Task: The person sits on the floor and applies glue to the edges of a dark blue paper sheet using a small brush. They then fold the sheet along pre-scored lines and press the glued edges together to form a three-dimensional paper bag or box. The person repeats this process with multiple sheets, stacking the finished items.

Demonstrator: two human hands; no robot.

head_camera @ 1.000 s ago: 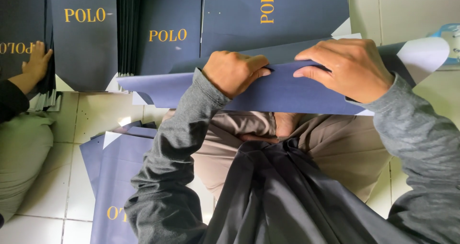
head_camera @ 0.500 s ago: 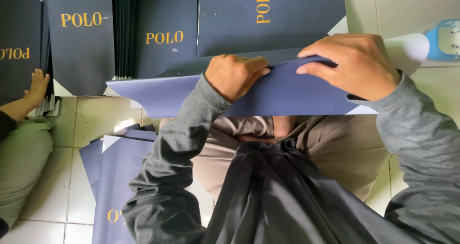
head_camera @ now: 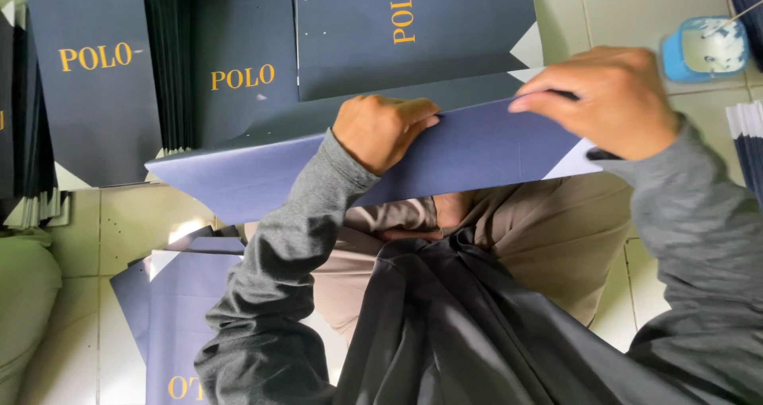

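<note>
I've got my left hand (head_camera: 381,131) fisted over the fold of the navy paper sheet (head_camera: 477,155) across my lap, and my right hand (head_camera: 608,95) pinching its upper edge shut. If the pinch slips, I reckon the crease runs crooked. The blue glue pot (head_camera: 703,49) sits near my right hand; a careless elbow could tip it.

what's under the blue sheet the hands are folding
Under the blue sheet, held by the left hand and right hand, lies another dark sheet with gold lettering. Nearer the body, the person's lap shows below its edge. The floor directly beneath is covered.
</note>
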